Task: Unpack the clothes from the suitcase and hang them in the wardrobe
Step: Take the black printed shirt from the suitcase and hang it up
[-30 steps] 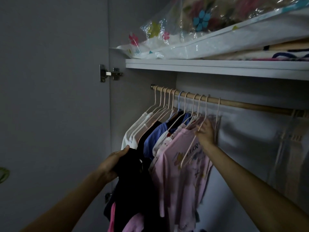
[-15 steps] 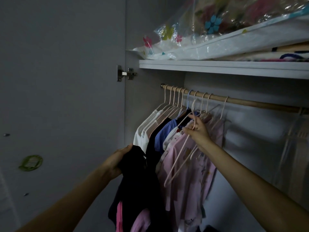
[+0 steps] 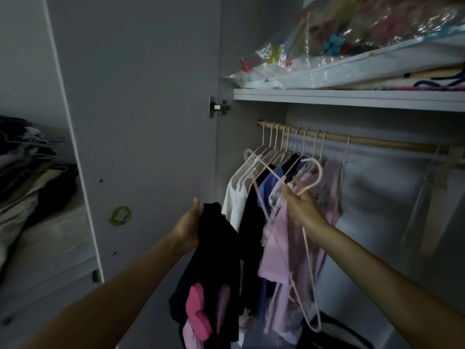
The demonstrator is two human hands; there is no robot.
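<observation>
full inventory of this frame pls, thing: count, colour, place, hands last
empty hangers: two it seems, pale pink, off the rail, in right hand
dark garment: one, black with pink parts low down, hanging from left hand
hung clothes: several, white, black, blue, pink, left end of rail
rail: one, wooden, under shelf
shelf: one, white, above rail
bedding bag: one, clear plastic with flower print, on shelf
wardrobe door: one, grey, open, left
green sticker: one, on door
folded pile: mixed dark and beige, far left
left hand: grips dark garment
right hand: holds hangers
</observation>
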